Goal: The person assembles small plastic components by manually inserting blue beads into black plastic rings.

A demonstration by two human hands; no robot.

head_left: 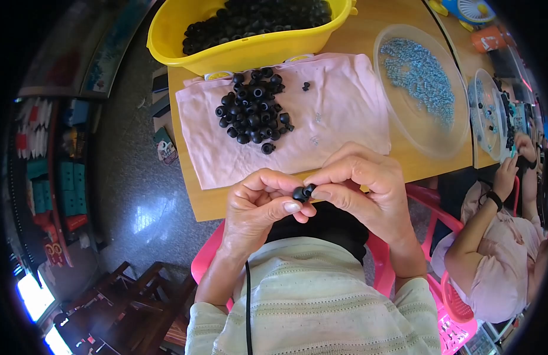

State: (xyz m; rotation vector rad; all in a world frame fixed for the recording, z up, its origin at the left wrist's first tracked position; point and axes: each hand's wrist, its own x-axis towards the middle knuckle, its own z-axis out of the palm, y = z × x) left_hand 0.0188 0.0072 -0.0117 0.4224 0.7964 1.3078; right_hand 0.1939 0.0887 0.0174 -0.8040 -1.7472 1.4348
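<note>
In front of my body, just off the table's near edge, both hands meet at one small black rounded part (299, 193), its material not clear. My left hand (259, 201) pinches its wider end between thumb and fingertips. My right hand (366, 186) grips the narrower end (309, 190) with thumb and forefinger; I cannot tell whether that end is a separate piece. Beyond my left hand a pile of similar black parts (253, 109), several with round openings, lies on a pink cloth (345, 100). Small black bits (306, 86) lie apart from the pile.
A yellow tub (244, 48) full of black parts stands at the table's far side. To the right, a clear round tray (392, 121) holds small blue pieces. Farther right, a person (493, 254) sits working at another tray (481, 112). Pink chairs (209, 254) surround me.
</note>
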